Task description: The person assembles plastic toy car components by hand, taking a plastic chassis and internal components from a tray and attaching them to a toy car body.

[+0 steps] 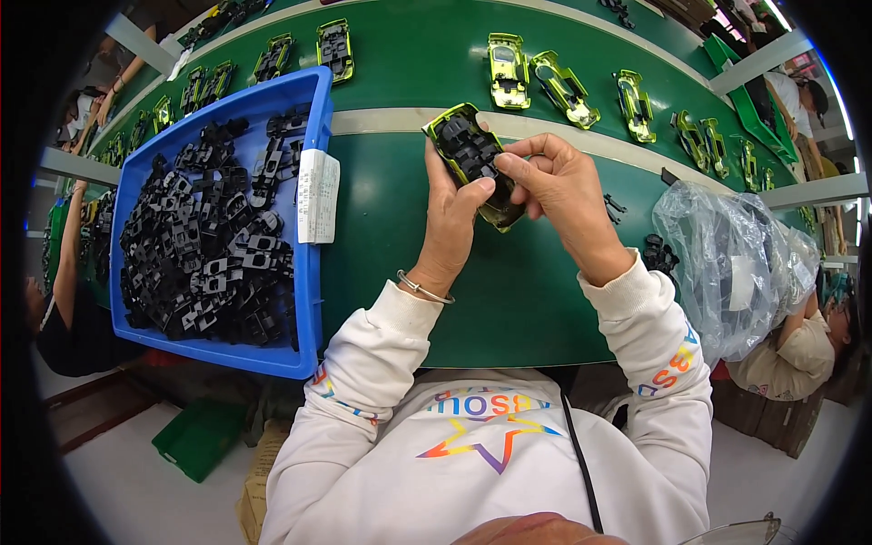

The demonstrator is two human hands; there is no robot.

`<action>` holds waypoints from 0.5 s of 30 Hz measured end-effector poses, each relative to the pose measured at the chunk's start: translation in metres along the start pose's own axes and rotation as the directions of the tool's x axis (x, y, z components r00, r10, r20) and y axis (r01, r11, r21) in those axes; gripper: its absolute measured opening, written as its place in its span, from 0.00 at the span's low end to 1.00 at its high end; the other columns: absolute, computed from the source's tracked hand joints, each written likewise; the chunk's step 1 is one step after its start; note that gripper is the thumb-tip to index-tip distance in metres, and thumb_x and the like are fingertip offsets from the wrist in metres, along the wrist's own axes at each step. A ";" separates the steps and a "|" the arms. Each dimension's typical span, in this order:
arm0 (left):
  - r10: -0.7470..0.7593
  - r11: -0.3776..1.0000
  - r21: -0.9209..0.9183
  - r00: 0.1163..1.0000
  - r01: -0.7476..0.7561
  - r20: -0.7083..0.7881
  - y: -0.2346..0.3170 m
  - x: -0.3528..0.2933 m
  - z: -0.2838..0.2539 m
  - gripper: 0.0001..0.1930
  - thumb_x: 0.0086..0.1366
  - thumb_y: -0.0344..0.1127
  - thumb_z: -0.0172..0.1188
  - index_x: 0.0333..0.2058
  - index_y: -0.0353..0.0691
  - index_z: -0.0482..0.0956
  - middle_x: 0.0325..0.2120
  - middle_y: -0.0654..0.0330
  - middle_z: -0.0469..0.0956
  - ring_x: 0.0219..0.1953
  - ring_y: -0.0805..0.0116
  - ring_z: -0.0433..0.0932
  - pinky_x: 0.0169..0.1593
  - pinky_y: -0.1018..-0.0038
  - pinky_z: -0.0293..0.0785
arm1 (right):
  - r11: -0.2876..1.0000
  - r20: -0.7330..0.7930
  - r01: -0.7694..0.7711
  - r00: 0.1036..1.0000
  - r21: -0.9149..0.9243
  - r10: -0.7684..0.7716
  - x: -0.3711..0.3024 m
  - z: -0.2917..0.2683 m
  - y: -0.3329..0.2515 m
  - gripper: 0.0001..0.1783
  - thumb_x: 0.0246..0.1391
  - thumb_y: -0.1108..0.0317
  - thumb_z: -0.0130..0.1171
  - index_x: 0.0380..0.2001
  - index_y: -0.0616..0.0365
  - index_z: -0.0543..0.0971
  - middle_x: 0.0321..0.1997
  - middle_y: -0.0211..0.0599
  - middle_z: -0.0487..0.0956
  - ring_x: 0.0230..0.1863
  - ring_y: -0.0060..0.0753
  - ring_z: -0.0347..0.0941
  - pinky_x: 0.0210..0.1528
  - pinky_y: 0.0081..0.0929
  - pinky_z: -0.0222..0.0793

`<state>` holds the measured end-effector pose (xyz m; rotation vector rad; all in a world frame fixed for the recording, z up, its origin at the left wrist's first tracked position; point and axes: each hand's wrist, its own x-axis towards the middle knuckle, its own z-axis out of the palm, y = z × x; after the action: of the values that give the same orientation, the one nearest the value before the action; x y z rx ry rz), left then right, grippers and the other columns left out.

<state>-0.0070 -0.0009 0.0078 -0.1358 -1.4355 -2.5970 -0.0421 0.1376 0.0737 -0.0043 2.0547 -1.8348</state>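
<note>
A yellow-green toy car body (498, 218) with a black interior part (465, 143) set in it is held up over the green table. My left hand (447, 204) wraps its left side, the thumb lying on the black part. With thumb and fingers pinched together, my right hand (556, 182) presses at the right edge of the black part; whether a small piece sits between those fingertips is hidden. Left of my hands, a blue bin (313, 300) holds a heap of black plastic interior parts (204, 236).
Several yellow-green car bodies (509, 73) lie along the green strip beyond the pale rail (381, 120). A clear plastic bag (727, 263) lies at the right, near small black pieces (660, 254). Other people sit at both sides. A green crate (202, 438) is on the floor.
</note>
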 end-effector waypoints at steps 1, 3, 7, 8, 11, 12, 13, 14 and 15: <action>-0.001 1.000 0.001 1.000 0.001 0.004 -0.001 0.000 0.001 0.39 0.58 0.31 0.50 0.68 0.37 0.49 0.62 0.49 0.64 0.62 0.60 0.67 0.68 0.64 0.61 | 0.995 -0.043 0.082 0.995 -0.065 -0.085 0.003 -0.001 0.005 0.16 0.54 0.64 0.70 0.39 0.65 0.79 0.22 0.28 0.79 0.22 0.16 0.73 0.24 0.15 0.67; -0.028 0.996 -0.084 1.000 0.028 0.001 -0.001 0.000 0.003 0.38 0.59 0.31 0.49 0.68 0.37 0.49 0.63 0.48 0.64 0.63 0.58 0.67 0.68 0.63 0.61 | 0.978 -0.083 0.160 0.982 -0.133 -0.172 0.004 -0.002 0.013 0.17 0.53 0.63 0.71 0.37 0.64 0.79 0.18 0.25 0.77 0.20 0.13 0.69 0.22 0.14 0.63; -0.013 0.998 -0.059 0.999 0.016 0.050 -0.002 0.000 0.004 0.37 0.60 0.31 0.48 0.68 0.36 0.49 0.63 0.47 0.64 0.62 0.57 0.69 0.67 0.63 0.63 | 0.947 -0.107 0.256 0.954 -0.193 -0.280 0.003 0.001 0.022 0.17 0.52 0.62 0.72 0.35 0.63 0.79 0.20 0.24 0.74 0.22 0.13 0.66 0.25 0.17 0.64; -0.034 0.996 -0.086 0.999 0.038 0.041 -0.003 0.000 0.003 0.37 0.60 0.31 0.48 0.68 0.36 0.49 0.63 0.47 0.64 0.62 0.57 0.69 0.67 0.63 0.64 | 0.945 -0.119 0.277 0.947 -0.175 -0.299 0.003 0.003 0.023 0.17 0.52 0.62 0.72 0.36 0.63 0.79 0.22 0.25 0.74 0.24 0.14 0.66 0.26 0.18 0.65; -0.043 0.994 -0.101 0.999 0.046 0.027 -0.003 0.000 0.001 0.36 0.61 0.32 0.46 0.69 0.36 0.49 0.62 0.47 0.65 0.60 0.58 0.71 0.65 0.64 0.66 | 0.950 -0.094 0.296 0.948 -0.102 -0.305 0.003 0.006 0.025 0.18 0.54 0.61 0.70 0.40 0.65 0.81 0.28 0.29 0.78 0.27 0.16 0.69 0.31 0.19 0.69; -0.032 0.996 -0.088 0.999 0.033 0.015 -0.004 0.000 0.000 0.36 0.61 0.32 0.46 0.69 0.36 0.49 0.62 0.47 0.66 0.59 0.58 0.72 0.64 0.64 0.67 | 0.949 -0.091 0.298 0.947 -0.103 -0.307 0.001 0.005 0.024 0.18 0.54 0.61 0.70 0.40 0.65 0.81 0.28 0.29 0.78 0.27 0.16 0.69 0.31 0.19 0.69; -0.029 0.996 -0.089 1.000 0.030 0.013 -0.006 0.000 0.000 0.36 0.61 0.32 0.46 0.69 0.36 0.49 0.62 0.47 0.66 0.59 0.58 0.72 0.64 0.64 0.67 | 0.966 -0.064 0.247 0.965 -0.081 -0.253 -0.003 0.004 0.022 0.19 0.55 0.61 0.69 0.43 0.65 0.81 0.31 0.32 0.79 0.29 0.18 0.70 0.33 0.20 0.71; -0.036 0.997 -0.068 0.999 0.035 -0.011 -0.009 0.000 0.000 0.36 0.61 0.32 0.46 0.69 0.36 0.49 0.61 0.48 0.66 0.59 0.58 0.72 0.64 0.64 0.67 | 0.979 -0.035 0.195 0.980 -0.060 -0.197 -0.004 0.003 0.021 0.20 0.55 0.61 0.67 0.46 0.65 0.81 0.34 0.34 0.81 0.30 0.20 0.72 0.35 0.21 0.72; -0.048 0.998 -0.048 0.998 0.046 -0.031 -0.011 -0.001 0.000 0.36 0.61 0.31 0.46 0.69 0.36 0.49 0.61 0.48 0.67 0.58 0.59 0.72 0.64 0.65 0.67 | 0.979 -0.037 0.193 0.980 -0.060 -0.195 -0.004 0.003 0.022 0.20 0.55 0.61 0.67 0.46 0.65 0.81 0.34 0.34 0.81 0.30 0.20 0.72 0.35 0.21 0.72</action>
<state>-0.0078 0.0051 -0.0011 -0.0672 -1.3836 -2.6592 -0.0323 0.1392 0.0540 -0.1893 2.2031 -1.9033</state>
